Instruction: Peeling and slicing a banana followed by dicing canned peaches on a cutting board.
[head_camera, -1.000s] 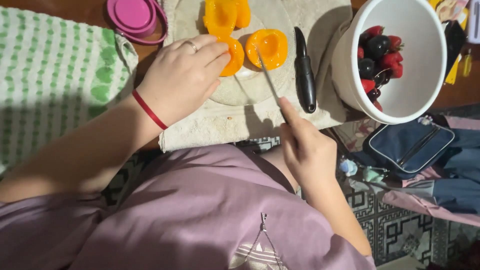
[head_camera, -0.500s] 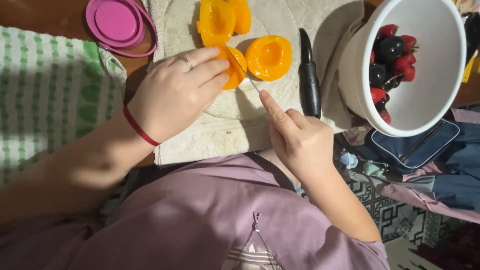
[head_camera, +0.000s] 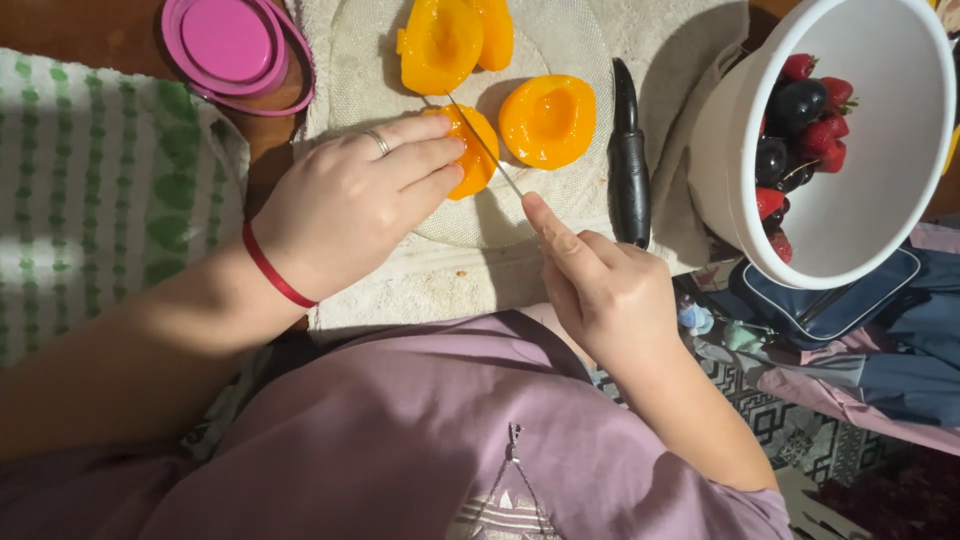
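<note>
My left hand (head_camera: 350, 205), with a ring and a red wrist band, presses down on an orange peach half (head_camera: 475, 150) lying on a round clear plate (head_camera: 570, 200). My right hand (head_camera: 605, 285) grips a thin-bladed knife (head_camera: 485, 148), index finger along its spine, and the blade lies across the held half. Another peach half (head_camera: 548, 120) lies cut side up just right of it. Two more orange pieces (head_camera: 450, 40) rest at the plate's far side.
A black-handled tool (head_camera: 630, 165) lies right of the plate on a beige towel (head_camera: 400, 290). A white bowl (head_camera: 880, 200) with cherries and strawberries stands at right. A pink lid (head_camera: 235, 50) sits at upper left, a green-dotted cloth (head_camera: 100, 200) at left.
The knife blade has moved forward and left across the peach half under my left hand. My right hand has shifted toward the plate.
</note>
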